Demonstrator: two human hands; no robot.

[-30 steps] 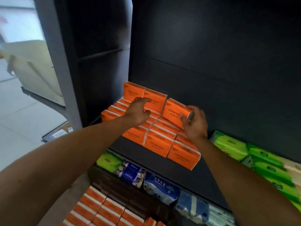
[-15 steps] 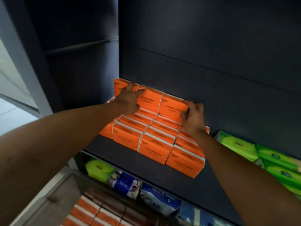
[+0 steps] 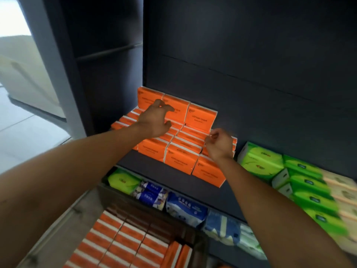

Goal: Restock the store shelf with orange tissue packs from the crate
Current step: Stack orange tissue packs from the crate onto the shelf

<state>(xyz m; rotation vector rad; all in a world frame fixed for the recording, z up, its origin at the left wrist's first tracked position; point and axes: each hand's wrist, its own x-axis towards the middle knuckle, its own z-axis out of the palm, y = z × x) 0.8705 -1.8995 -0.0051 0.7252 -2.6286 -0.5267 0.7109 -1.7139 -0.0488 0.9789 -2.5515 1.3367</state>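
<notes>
Orange tissue packs [image 3: 181,157] lie in rows on our dark shelf [image 3: 173,176], stacked flat toward the front, while three more stand upright [image 3: 200,118] against the back panel [image 3: 251,74]. Our left hand [image 3: 154,120] hovers in front of the two leftmost upright packs, its fingers spread and bent like a claw; we cannot tell whether the fingertips touch the pack behind them, and they grasp nothing. Our right hand [image 3: 219,145] sits lower, just right of the third upright pack and over the right-hand row of flat packs, its fingers curled in toward the palm and holding nothing we can make out.

Right of the orange stock, on the same shelf, we see green packs [image 3: 264,161] and, beyond them, paler ones [image 3: 340,188], blurred at the frame edge. On the shelf below lie a lime-green pack [image 3: 123,180] and several blue-and-white packs [image 3: 185,209].

At the bottom of our view the crate [image 3: 146,213] stands open beneath the shelving, with more orange packs [image 3: 119,244] set on edge in tight rows, their white stripes showing. To the left are a grey upright [image 3: 56,64] and pale floor [image 3: 23,120].
</notes>
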